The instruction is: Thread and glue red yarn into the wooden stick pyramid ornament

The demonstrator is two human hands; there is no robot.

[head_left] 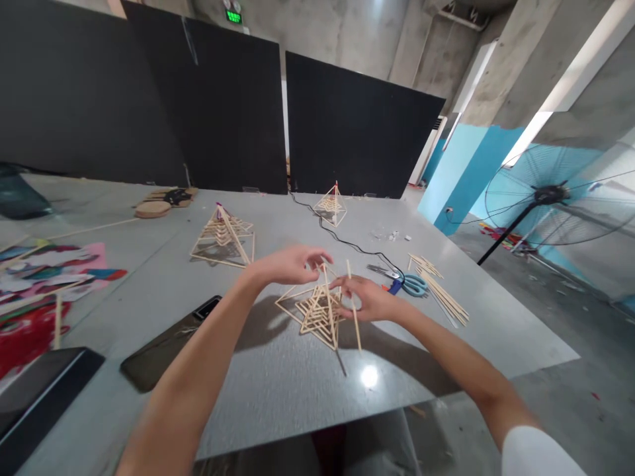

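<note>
A small pyramid frame of thin wooden sticks (317,311), with stepped layers inside, stands on the grey table before me. My left hand (292,263) is curved beside its peak, thumb and fingers apart; whether a fingertip touches the peak is hard to see. At the frame's right side is my right hand (367,299), closed on a loose wooden stick (356,327) that it holds nearly upright. Its fingertips reach the frame's near edge and partly hide that side.
Scissors (414,285) and a pile of wooden sticks (446,297) lie to the right. Two similar pyramids (223,235) stand farther back, one by a black cable (347,243). A dark phone (169,344) lies left, near colourful sheets (94,261). A large fan (550,194) stands beyond the table.
</note>
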